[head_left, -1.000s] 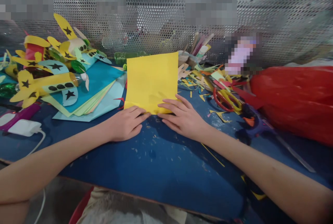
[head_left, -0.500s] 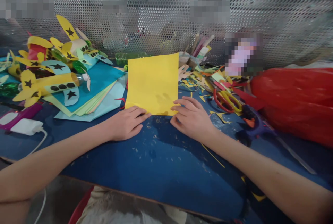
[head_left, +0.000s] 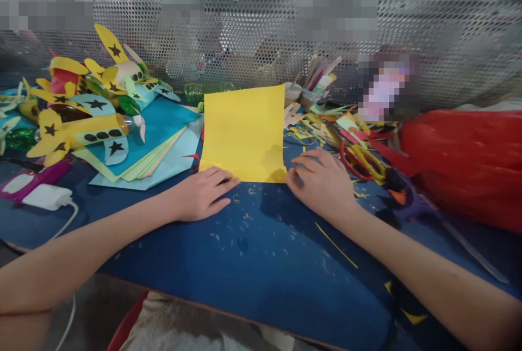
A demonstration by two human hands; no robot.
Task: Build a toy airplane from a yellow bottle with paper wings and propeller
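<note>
Head view: your left hand, fingers together, presses the yellow paper flat; your right hand, fingers loosely curled, touches its near right corner.

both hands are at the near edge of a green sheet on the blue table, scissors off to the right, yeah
The sheet is yellow, not green; the head view shows it. The left hand and right hand are at its near edge on the blue table, scissors to the right.

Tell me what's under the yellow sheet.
Blue table at its near edge; a red scrap pokes out at the left. Left hand pins the yellow sheet; the rest beneath is covered.
</note>
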